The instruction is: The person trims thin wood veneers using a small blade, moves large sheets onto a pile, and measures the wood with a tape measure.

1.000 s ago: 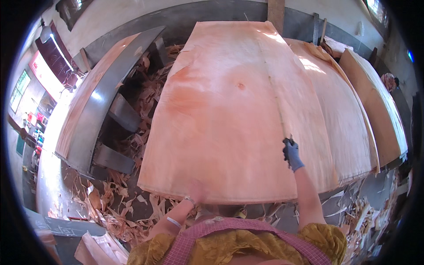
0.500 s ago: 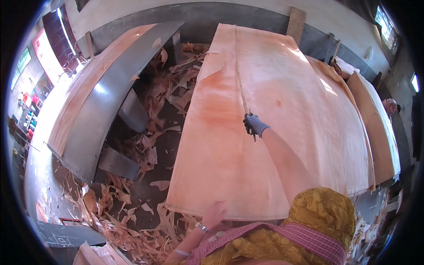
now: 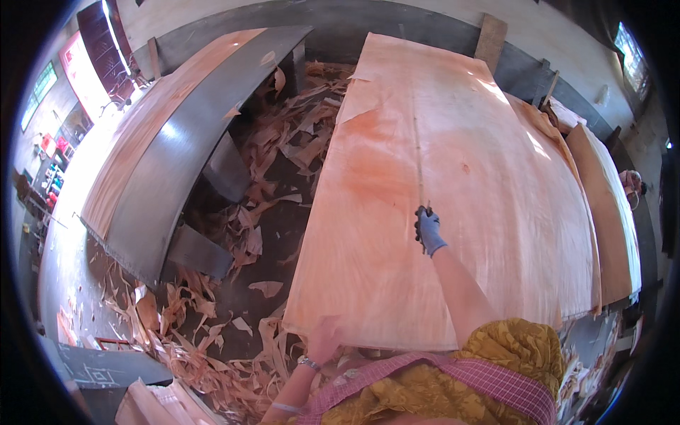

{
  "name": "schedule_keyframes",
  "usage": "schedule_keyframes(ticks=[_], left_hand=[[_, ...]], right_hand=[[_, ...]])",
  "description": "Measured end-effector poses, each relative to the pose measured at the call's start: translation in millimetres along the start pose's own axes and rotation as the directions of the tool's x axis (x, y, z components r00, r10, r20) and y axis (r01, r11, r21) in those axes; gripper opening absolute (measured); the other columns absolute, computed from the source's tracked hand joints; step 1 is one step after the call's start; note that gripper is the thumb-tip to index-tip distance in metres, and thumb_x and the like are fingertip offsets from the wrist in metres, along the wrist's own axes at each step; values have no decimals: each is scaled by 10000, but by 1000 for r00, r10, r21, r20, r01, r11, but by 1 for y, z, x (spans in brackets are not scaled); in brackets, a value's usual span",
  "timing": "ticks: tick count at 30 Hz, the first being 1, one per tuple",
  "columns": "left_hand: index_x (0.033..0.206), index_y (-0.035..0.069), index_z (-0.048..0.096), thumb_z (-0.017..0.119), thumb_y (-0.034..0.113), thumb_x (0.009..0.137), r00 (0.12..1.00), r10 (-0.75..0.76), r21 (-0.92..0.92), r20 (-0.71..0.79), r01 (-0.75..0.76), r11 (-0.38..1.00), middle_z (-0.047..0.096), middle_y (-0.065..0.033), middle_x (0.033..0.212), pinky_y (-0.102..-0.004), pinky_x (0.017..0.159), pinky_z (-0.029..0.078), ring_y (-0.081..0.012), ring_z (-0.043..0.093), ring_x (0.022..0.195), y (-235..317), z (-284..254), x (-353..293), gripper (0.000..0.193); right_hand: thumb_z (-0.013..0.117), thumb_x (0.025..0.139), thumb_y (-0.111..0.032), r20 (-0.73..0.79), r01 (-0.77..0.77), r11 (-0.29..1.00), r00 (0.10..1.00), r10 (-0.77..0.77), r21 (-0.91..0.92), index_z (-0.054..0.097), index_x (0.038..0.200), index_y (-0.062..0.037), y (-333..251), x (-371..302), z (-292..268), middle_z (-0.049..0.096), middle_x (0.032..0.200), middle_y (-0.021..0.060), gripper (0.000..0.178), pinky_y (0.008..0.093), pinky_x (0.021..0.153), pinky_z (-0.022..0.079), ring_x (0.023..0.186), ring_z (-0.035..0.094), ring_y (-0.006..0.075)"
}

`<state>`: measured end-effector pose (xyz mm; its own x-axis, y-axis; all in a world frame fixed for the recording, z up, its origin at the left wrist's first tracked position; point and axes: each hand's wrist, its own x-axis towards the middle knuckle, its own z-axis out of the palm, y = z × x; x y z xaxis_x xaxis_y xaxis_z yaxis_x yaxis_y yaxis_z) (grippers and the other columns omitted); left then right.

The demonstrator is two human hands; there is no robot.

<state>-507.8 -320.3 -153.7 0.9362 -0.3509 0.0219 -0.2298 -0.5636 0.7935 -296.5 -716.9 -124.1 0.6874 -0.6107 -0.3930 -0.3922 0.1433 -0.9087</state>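
Note:
A wide stack of pale orange wood veneer sheets [image 3: 397,283] lies before me, its top sheet streaked darker on the left. My right hand [image 3: 429,232], in a blue-grey glove with dark fingertips, is closed around the near end of a long thin stick [image 3: 417,149]. The stick runs away from me along the sheet toward its far edge, blurred and faint farther off. My bare left hand [image 3: 326,338], with a bracelet at the wrist, is by the near left corner of the stack. Motion smears its fingers, so their pose is unclear.
On the left stands a long grey-topped bench [image 3: 166,152] with veneer along its far side. Torn veneer scraps [image 3: 283,142] litter the floor between bench and stack. Another board stack [image 3: 602,212] stands at right, with a person [image 3: 630,181] beyond it.
My right hand has drawn nearer to me over the sheet, with the stick in its grip. My left hand stays near the corner, now more blurred. The whole view has shifted slightly.

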Motion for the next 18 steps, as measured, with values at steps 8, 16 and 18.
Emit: schedule_keyframes(ticks=[8, 16, 18], left_hand=[[1175, 92, 629, 660, 144, 862, 985, -162, 46, -54, 164, 985, 619, -138, 1060, -397, 738, 542, -282, 674, 827, 25, 13, -45, 319], [1171, 81, 624, 633, 190, 867, 995, -100, 140, 29, 95, 986, 619, -164, 1084, -428, 780, 533, -331, 649, 916, 55, 9, -61, 323], [1175, 75, 614, 580, 228, 882, 980, -159, 108, 123, 146, 983, 612, -182, 1127, -471, 842, 515, -375, 610, 998, 67, 0, -58, 332]], right_hand=[[504, 969, -424, 200, -133, 985, 968, 153, -111, 487, 811, -138, 21, 3, -43, 478, 550, 30, 327, 374, 343, 395, 387, 443, 177], [556, 966, -398, 136, -59, 995, 988, 69, -78, 610, 905, -109, 91, -139, -81, 461, 500, -7, 301, 300, 336, 348, 364, 432, 115], [554, 977, -376, 131, -67, 989, 988, 85, -136, 630, 898, -96, 124, -183, -115, 484, 507, -2, 301, 297, 347, 348, 373, 448, 117]])
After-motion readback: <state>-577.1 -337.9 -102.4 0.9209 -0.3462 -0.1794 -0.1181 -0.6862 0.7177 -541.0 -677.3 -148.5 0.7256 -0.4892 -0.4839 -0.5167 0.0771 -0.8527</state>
